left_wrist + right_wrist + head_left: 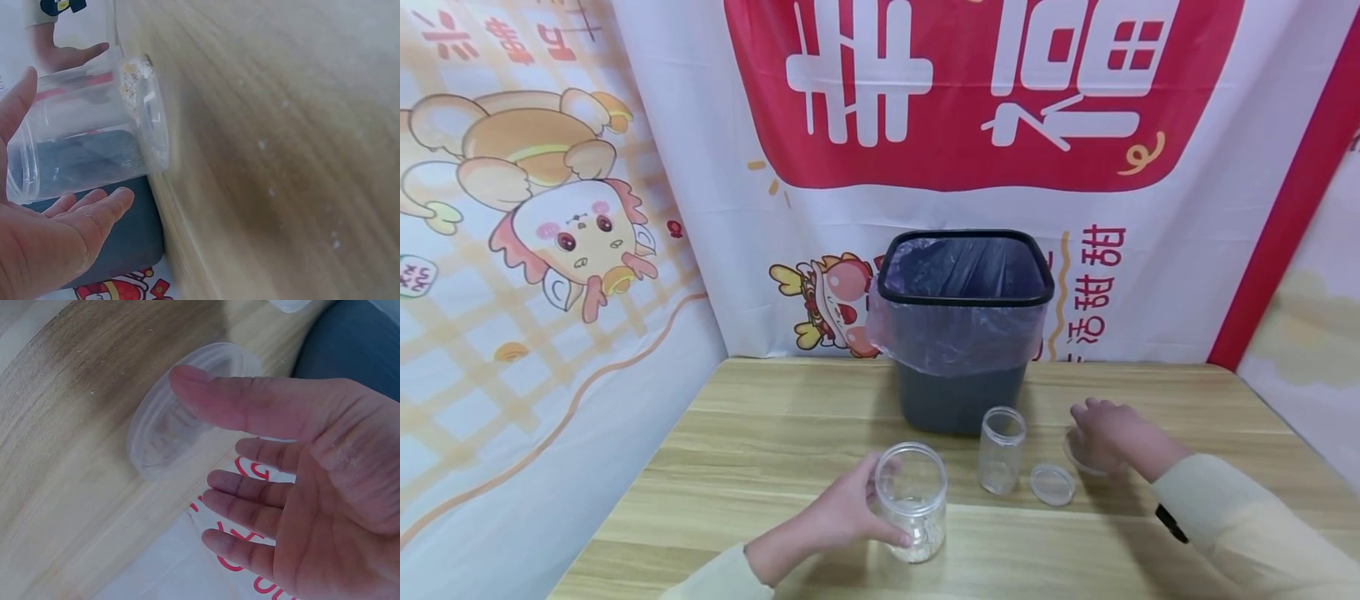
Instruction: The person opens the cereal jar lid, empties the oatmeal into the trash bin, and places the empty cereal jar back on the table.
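Note:
A wide clear plastic jar (912, 508) stands lidless on the table with whitish bits (132, 81) at its bottom. My left hand (852, 506) is around its left side, thumb toward the front and fingers behind; in the left wrist view the thumb and fingers look fairly straight beside the wall. My right hand (1108, 433), blurred in the head view, hovers over a large clear lid (181, 419) lying on the table. Its thumb overlaps the lid in the right wrist view, while the other fingers are slightly bent with nothing between them.
A narrower clear jar (1000, 454) stands uncapped between the hands, with a small clear lid (1052, 485) flat beside it. Behind them a dark bin (962, 392) with a clear liner stands on the wooden table (775, 417). Printed cloths (700, 167) hang at the back and sides.

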### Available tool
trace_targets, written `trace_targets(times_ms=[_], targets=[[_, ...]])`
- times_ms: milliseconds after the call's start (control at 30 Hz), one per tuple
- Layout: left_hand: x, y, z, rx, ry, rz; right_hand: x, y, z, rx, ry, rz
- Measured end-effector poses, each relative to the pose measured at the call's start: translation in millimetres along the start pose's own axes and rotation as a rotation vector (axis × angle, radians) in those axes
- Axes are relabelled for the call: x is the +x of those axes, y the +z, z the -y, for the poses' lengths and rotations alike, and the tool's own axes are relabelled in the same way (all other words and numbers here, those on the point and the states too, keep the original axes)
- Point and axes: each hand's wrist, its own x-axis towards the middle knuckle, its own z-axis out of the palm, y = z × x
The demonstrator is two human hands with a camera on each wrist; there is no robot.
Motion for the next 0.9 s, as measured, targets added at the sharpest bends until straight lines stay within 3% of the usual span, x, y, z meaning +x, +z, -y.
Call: trace_targets(times_ms=[300, 400, 533, 900], targets=[[2.1, -5.9, -8.5, 0.027, 0.01, -0.016, -13.9, -5.5, 0.7, -0.044, -0.034, -0.132], [2.8, -6.6, -10.4, 0.039, 0.044, -0.022, -18.3, -6.0, 1.8, -0.042, -0.057, -0.187], [3.3, -6.8, -12.5, 0.067, 0.067, -0.03, -25.8, -6.2, 5.3, 0.011, -0.079, -0.235], [6.1, -5.5, -17.8, 0.21, 0.056, -0.074, -38.9, 4.1, 18.3, 0.101, -0.149, -0.321]])
